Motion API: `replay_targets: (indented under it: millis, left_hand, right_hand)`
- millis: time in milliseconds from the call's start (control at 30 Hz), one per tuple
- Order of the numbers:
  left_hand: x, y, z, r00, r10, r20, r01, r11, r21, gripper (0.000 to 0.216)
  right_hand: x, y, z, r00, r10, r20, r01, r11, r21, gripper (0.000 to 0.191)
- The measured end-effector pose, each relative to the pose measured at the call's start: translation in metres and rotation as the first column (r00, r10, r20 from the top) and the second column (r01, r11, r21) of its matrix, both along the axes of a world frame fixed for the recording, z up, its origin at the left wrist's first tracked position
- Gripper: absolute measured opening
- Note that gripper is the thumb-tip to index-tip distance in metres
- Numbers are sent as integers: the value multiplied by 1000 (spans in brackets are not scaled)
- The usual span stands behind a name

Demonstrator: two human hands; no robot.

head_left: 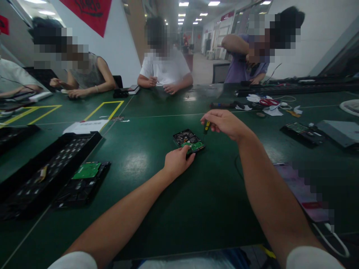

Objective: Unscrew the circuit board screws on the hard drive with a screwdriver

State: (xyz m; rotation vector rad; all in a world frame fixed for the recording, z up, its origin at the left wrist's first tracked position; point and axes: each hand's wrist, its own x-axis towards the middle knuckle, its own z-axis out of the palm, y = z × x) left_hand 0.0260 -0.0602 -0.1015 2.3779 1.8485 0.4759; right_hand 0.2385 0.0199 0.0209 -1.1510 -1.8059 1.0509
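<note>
A black hard drive (187, 139) with a green circuit board on top lies on the dark green table (157, 186) in front of me. My left hand (177, 161) presses on its near edge, fingers closed on the casing. My right hand (224, 123) hovers just right of the drive, pinching a small screwdriver (206, 127) with a yellow and black handle, its tip pointing down toward the drive's far right corner.
A black tray (42, 168) and another drive with a green board (84, 181) lie at left. More drives (301, 132) and a grey box (340, 131) sit at right. Several other people sit across the table. Papers and cables (266, 104) lie beyond my right hand.
</note>
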Motion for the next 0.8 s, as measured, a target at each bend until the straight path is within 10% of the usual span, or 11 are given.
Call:
replay_targets:
  millis: [300, 800]
  left_hand:
    - [1, 4, -3, 999, 33, -16, -33, 999, 1, 44]
    - [0, -2, 0, 1000, 2, -15, -2, 1000, 6, 42]
  right_hand:
    - [0, -2, 0, 992, 26, -127, -44, 990, -137, 18]
    - [7, 8, -5, 994, -110, -16, 110, 994, -13, 18]
